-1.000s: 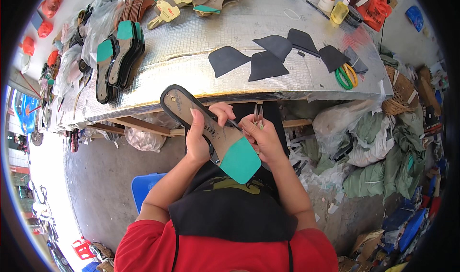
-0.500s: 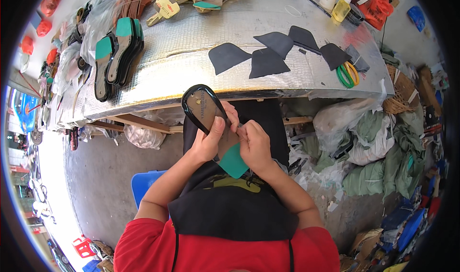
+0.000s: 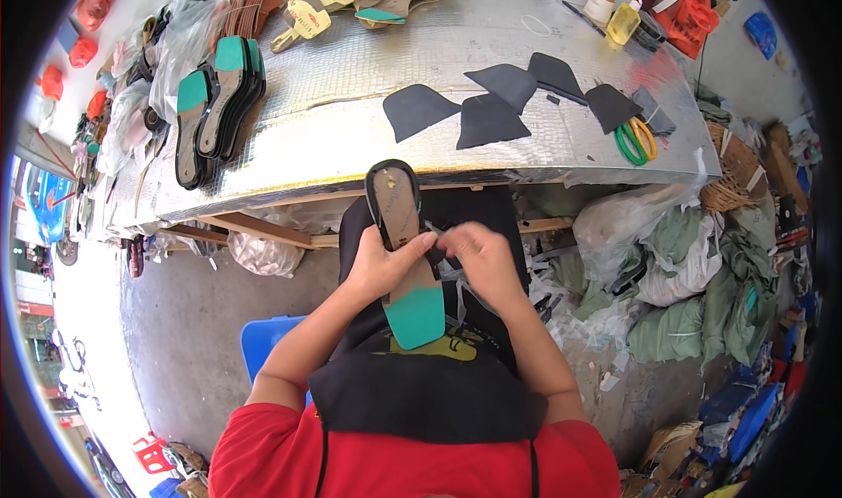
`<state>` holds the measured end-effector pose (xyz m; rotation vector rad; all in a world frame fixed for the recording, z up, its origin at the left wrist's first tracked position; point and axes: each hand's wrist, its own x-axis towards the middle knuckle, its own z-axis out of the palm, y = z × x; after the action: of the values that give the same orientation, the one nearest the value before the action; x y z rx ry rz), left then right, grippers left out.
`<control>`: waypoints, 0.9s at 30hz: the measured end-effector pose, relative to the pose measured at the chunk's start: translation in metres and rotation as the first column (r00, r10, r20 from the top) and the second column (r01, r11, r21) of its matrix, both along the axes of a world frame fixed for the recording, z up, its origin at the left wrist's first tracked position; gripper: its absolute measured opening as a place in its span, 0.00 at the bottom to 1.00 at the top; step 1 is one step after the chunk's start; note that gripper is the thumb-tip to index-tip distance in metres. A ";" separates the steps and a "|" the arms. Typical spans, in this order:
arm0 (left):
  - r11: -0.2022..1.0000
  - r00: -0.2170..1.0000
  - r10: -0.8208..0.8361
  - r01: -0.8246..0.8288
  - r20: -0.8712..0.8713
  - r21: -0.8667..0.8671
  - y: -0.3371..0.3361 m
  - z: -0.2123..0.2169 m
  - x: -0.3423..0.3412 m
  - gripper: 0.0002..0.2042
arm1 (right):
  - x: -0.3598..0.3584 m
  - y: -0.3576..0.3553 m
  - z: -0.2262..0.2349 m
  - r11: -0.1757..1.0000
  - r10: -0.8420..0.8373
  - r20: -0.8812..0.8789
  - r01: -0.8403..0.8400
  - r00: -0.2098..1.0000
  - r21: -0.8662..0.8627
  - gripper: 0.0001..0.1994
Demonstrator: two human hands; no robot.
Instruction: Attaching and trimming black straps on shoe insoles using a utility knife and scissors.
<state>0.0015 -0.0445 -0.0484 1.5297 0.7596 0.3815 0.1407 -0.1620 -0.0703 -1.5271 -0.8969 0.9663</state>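
My left hand (image 3: 386, 265) is wrapped round the middle of a brown insole board (image 3: 402, 213), its thumb across the top. A glossy black strip (image 3: 374, 201) runs round the board's rounded far end. A green patch (image 3: 416, 316) covers the end nearer me. Just right of the board, my right hand (image 3: 484, 259) has its fingers curled in a pinch, partly smeared by motion. What they grip is hidden. A loose dark piece shows between the hand and the board's edge, and a pale, see-through strip (image 3: 461, 301) hangs below.
On the silver-covered table (image 3: 324, 138) lie several dark trapezoid pieces (image 3: 493, 121) and a stack of black-edged insole boards (image 3: 230, 103). Scissors with green and yellow handles (image 3: 633, 140) lie at the right, below a yellow bottle (image 3: 624, 22). Plastic bags (image 3: 675, 257) fill the lower right.
The insole board has turned more upright and shifted slightly right and toward me. My right hand has come away from its edge, to the right.
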 end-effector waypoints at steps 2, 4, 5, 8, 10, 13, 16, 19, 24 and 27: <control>0.997 0.997 -0.079 0.079 -0.011 0.003 -0.005 -0.004 0.000 0.13 | 0.010 0.008 0.009 0.951 -0.211 -0.143 0.237 0.967 0.199 0.13; 0.969 0.970 -0.216 0.227 -0.111 0.098 -0.010 -0.004 0.003 0.16 | 0.016 0.017 0.018 0.960 -0.193 -0.158 0.220 0.968 0.175 0.13; 0.964 0.958 -0.238 0.253 -0.162 0.082 -0.010 -0.003 0.006 0.17 | 0.018 0.020 0.021 0.967 -0.178 -0.144 0.200 0.973 0.160 0.14; 0.987 0.993 -0.110 0.105 0.033 0.125 -0.010 0.004 0.015 0.21 | 0.011 0.025 0.022 0.959 -0.215 -0.034 0.217 0.976 0.181 0.14; 0.997 0.960 0.034 -0.050 0.278 0.052 -0.001 0.011 0.017 0.27 | -0.001 0.025 0.016 0.945 -0.266 0.050 0.250 0.963 0.213 0.14; 0.985 0.962 -0.015 0.061 0.271 -0.159 0.006 0.013 0.023 0.27 | -0.022 0.022 0.000 0.898 -0.372 0.386 0.223 0.844 0.378 0.12; 0.980 0.958 0.149 -0.110 0.245 -0.169 0.006 0.005 0.025 0.24 | -0.040 0.008 -0.014 0.901 -0.357 0.370 0.212 0.858 0.378 0.12; 0.960 0.976 0.191 -0.209 0.108 0.185 0.006 0.002 0.023 0.25 | -0.051 -0.016 -0.022 0.960 -0.213 0.337 0.132 0.917 0.249 0.07; 0.953 0.952 0.287 -0.295 0.108 0.070 0.003 0.022 0.026 0.24 | -0.061 -0.033 -0.023 0.993 -0.107 0.018 0.107 0.994 0.044 0.11; 0.862 0.877 0.327 -0.123 0.353 -0.492 0.000 0.034 0.033 0.23 | -0.063 -0.026 -0.022 0.988 -0.142 0.041 0.139 0.989 0.068 0.12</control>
<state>0.0346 -0.0446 -0.0140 0.8636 0.6260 0.6447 0.0781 -0.1878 -0.0921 -1.5402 -0.8328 0.7966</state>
